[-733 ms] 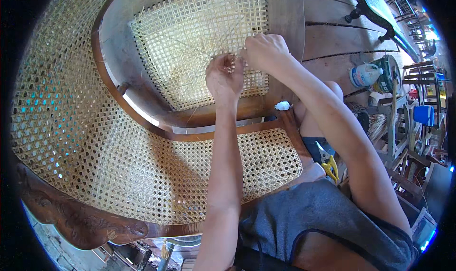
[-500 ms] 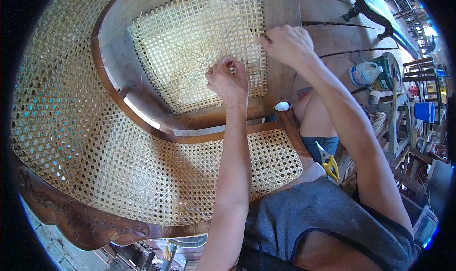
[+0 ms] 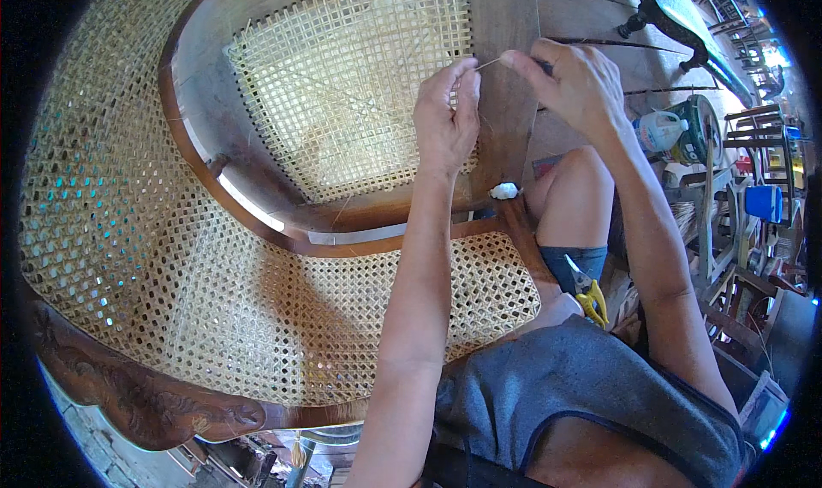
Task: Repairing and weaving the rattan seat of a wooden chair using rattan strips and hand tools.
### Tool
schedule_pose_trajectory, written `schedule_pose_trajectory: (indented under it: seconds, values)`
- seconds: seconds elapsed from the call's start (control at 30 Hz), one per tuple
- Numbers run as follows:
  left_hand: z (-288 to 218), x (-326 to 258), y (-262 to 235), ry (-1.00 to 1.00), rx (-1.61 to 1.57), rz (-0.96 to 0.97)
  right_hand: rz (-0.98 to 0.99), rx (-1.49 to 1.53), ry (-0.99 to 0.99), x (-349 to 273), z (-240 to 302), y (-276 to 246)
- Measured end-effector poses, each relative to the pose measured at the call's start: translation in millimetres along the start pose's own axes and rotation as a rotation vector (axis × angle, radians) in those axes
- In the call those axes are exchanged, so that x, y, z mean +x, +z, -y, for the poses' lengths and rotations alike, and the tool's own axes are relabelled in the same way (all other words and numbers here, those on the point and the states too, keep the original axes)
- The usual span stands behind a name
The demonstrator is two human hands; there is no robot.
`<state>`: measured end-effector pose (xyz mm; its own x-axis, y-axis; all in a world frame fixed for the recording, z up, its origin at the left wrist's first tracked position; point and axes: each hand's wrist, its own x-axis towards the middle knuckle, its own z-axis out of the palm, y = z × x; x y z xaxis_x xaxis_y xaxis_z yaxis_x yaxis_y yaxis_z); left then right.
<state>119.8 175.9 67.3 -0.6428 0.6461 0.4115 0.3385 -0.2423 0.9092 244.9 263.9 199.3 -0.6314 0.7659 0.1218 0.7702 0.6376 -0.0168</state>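
Observation:
A thin cane strand (image 3: 489, 62) stretches between my two hands over the right edge of a wooden seat frame (image 3: 505, 26). My left hand (image 3: 447, 116) pinches one part of it between thumb and fingertips. The thumb and fingers of my right hand (image 3: 575, 86) close on the strand a little farther right; a dark patch by those fingers is too unclear to name. Left of the hands lies an open-weave cane panel (image 3: 342, 94), its strands running into holes along the frame. Loose strand ends stick out at its edges.
A finer-woven cane panel (image 3: 291, 317) in a carved wooden frame (image 3: 145, 394) curves around the left and front. Yellow-handled cutters (image 3: 587, 298) lie by my thigh. A white lump (image 3: 503, 191) sits on the wood. Right stand a white jug (image 3: 659, 131) and a blue container (image 3: 764, 203).
My left hand has moved up and right from the middle of the open-weave panel to its right edge. My right hand has shifted right, and the strand now shows between both hands.

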Motion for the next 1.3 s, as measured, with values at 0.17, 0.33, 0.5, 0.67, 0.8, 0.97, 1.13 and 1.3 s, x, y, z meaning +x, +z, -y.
schedule_pose_trajectory:
  seconds: [0.17, 0.33, 0.5, 0.67, 0.8, 0.97, 1.13, 1.3]
  values:
    - [2.8, -4.5, -23.8, -0.134, -0.202, -0.095, 0.066, 0.145, -0.081, 7.0, 30.7, 24.1]
    - [27.1, -16.4, -40.0, -0.233, -0.135, -0.292, 0.331, 0.035, -0.186, 16.9, 58.1, 60.2]
    - [36.2, -21.7, -38.7, -0.179, 0.013, -0.294, 0.281, 0.034, -0.242, 18.4, 77.5, 60.9]
    - [34.8, -17.5, -43.4, -0.106, 0.192, -0.205, 0.234, -0.009, -0.289, 20.3, 86.5, 55.7]
    - [34.9, -9.7, -45.0, -0.084, 0.330, -0.061, 0.349, -0.024, -0.242, 26.4, 75.5, 54.5]
    - [33.7, -10.4, -35.3, -0.040, 0.329, -0.115, 0.326, 0.054, -0.147, 31.3, 71.1, 62.3]
    - [33.1, -15.5, -22.6, 0.042, 0.444, -0.202, 0.351, -0.010, -0.107, 36.0, 51.6, 53.8]
    - [33.7, -15.0, -11.8, 0.032, 0.592, -0.245, 0.089, -0.112, -0.042, 41.3, -3.9, 29.1]
